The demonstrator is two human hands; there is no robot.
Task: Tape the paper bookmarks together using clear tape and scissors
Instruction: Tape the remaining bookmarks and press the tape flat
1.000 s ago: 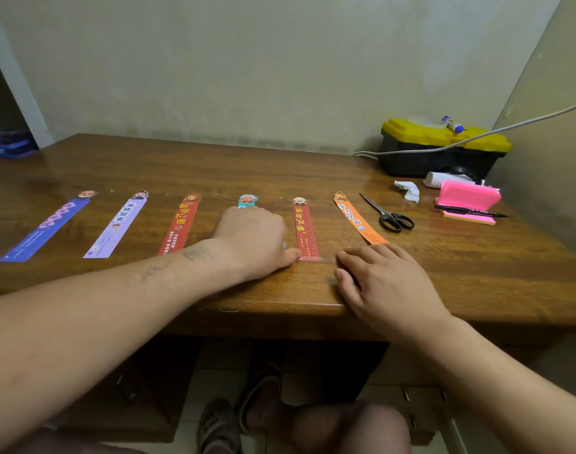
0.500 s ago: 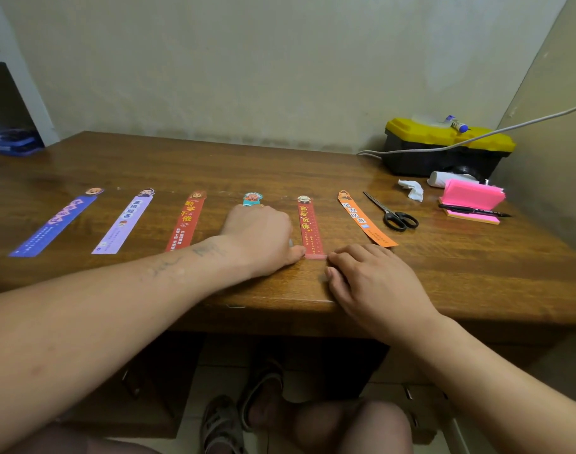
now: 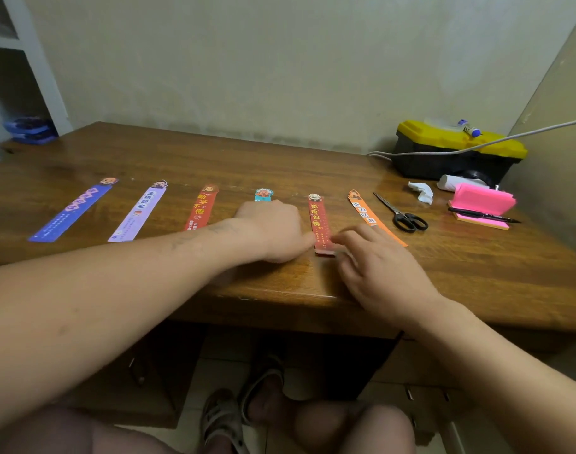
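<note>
Now the right hand (image 3: 378,273), fingers loosely spread and gripping nothing, has been shifted forward and leftward, and the near end of the dark red bookmark (image 3: 318,221) is touched by its fingertips. The left hand (image 3: 273,231) is kept curled just beside it, thumb at that bookmark's edge. Whether anything is held cannot be told. Past its knuckles the teal bookmark (image 3: 263,194) shows. Past the right hand, the orange bookmark (image 3: 365,213) and scissors (image 3: 403,216) lie unmoved.

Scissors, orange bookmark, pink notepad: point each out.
scissors (image 3: 398,213): head view, where blades meet handles.
orange bookmark (image 3: 365,213): head view, printed characters mid-strip.
pink notepad (image 3: 483,199): head view, raised pink sheets.
</note>
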